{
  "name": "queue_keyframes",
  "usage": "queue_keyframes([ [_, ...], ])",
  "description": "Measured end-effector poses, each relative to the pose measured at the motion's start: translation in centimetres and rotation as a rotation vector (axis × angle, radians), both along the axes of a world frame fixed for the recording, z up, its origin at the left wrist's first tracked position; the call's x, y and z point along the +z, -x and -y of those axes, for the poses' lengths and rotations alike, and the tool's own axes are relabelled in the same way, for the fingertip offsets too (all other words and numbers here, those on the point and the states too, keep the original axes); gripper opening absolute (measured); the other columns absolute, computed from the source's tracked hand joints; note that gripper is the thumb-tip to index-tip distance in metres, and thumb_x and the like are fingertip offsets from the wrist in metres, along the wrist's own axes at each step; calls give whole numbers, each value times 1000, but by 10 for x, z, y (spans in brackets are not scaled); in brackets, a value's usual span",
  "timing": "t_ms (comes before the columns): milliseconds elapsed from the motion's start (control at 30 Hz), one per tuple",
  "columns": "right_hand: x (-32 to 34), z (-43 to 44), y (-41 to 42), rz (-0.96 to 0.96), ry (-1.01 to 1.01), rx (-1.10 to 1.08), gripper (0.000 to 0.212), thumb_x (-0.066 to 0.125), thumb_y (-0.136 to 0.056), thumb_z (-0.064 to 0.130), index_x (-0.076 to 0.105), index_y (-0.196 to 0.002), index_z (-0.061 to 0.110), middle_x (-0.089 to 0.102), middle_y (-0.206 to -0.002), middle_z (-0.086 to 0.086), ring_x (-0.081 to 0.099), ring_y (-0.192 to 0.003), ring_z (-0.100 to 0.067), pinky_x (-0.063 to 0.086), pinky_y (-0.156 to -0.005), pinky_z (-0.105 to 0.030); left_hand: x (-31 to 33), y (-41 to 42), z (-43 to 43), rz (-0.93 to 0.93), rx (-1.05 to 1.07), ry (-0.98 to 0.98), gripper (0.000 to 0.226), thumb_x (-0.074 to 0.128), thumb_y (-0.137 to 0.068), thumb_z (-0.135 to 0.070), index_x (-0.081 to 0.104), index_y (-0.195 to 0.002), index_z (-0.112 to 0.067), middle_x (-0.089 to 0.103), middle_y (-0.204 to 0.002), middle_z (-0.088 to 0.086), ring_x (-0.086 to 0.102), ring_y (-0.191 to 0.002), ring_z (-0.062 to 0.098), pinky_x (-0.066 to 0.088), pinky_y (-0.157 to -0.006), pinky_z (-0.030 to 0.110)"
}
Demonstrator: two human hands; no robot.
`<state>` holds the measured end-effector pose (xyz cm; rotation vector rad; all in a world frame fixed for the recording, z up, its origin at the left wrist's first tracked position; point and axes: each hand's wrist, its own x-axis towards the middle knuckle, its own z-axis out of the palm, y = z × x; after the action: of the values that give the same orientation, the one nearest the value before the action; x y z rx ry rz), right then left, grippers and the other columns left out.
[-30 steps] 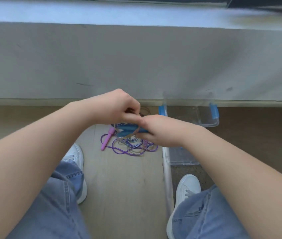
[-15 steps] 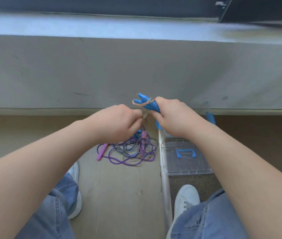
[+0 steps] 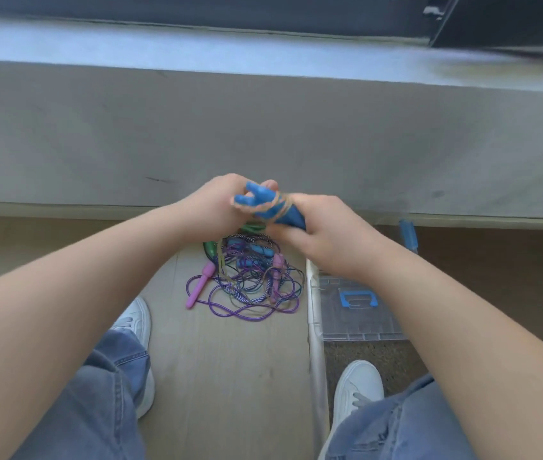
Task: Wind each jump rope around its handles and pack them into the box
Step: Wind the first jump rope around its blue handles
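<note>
Two tan-roped blue handles [image 3: 285, 212] in left hand [image 3: 215, 209] and right hand [image 3: 331, 235]

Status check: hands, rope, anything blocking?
Left hand and right hand both gripping blue handles. Tan rope partly wound, tail hanging. Rope pile tangled on floor; box beside it, nothing blocking.

Bare forearms [image 3: 74, 303]; blue jeans [image 3: 97, 410]; white sneakers [image 3: 358, 390].

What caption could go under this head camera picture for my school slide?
Left hand and right hand grip blue handles wound with tan rope above tangled jump ropes, beside a clear lid.
</note>
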<state>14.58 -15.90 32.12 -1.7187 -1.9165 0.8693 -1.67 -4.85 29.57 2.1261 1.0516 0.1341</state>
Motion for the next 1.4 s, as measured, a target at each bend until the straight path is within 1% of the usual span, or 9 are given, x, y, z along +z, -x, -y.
queue_keyframes([
  [100,-1,-10,-15,56,-21,-295,16,59,-97,33,55,-87,22,54,-73,9,52,-71,-16,35,-63,-31,3,-9,14,63,42,103,36,40,-97,-39,62,-72,-24,49,-57,-7,46,-51,13,45,-57,28],
  [167,-8,-14,-23,197,54,-373,14,55,-97,30,54,-92,17,61,-86,-2,57,-85,-30,39,-68,-34,7,-9,26,-10,-83,-90,32,40,-102,-37,63,-83,-26,53,-61,-10,49,-57,2,41,-58,24],
  [367,-15,-9,-8,484,299,-103,19,54,-93,23,57,-112,24,64,-99,-6,54,-83,-31,48,-72,-35,10,-3,23,-26,-79,-491,53,50,-90,-58,43,-52,-22,43,-45,-4,41,-46,7,38,-48,29],
  [600,3,-3,1,51,358,226,13,68,-92,31,59,-82,32,58,-72,11,51,-61,-4,41,-58,-24,7,-1,4,-71,88,-152,62,48,-94,-60,40,-56,-12,35,-46,-3,29,-44,12,28,-49,31],
  [833,0,-18,-8,-385,127,-296,20,71,-88,30,60,-76,19,55,-61,3,51,-57,-16,50,-61,-33,-9,-11,11,76,123,-126,25,38,-101,-28,50,-80,-21,53,-64,-9,47,-59,6,39,-58,29],
  [900,-8,-26,-15,-213,59,-475,22,66,-84,35,58,-79,15,61,-68,0,59,-68,-30,55,-66,-41,-6,-13,20,30,24,-142,24,38,-103,-32,57,-91,-23,57,-69,-10,52,-66,1,36,-59,14],
  [1000,-12,-23,-27,378,105,-408,14,56,-90,27,49,-87,15,62,-91,-12,59,-89,-37,38,-67,-34,-2,-9,27,20,-197,-300,30,44,-100,-37,61,-81,-20,55,-61,-6,51,-61,9,37,-57,24],
  [1067,-14,-17,-23,508,197,-278,12,56,-91,25,47,-91,17,63,-102,-15,58,-88,-37,37,-69,-33,1,-8,25,77,-253,-436,35,48,-95,-44,61,-75,-18,52,-60,-6,47,-59,14,39,-57,31],
  [1400,5,-2,0,366,207,242,18,72,-82,38,60,-83,23,58,-71,3,58,-65,-16,44,-54,-29,13,2,11,218,-155,-405,45,60,-74,-66,55,-63,-23,46,-51,-9,42,-50,6,29,-50,14],
])
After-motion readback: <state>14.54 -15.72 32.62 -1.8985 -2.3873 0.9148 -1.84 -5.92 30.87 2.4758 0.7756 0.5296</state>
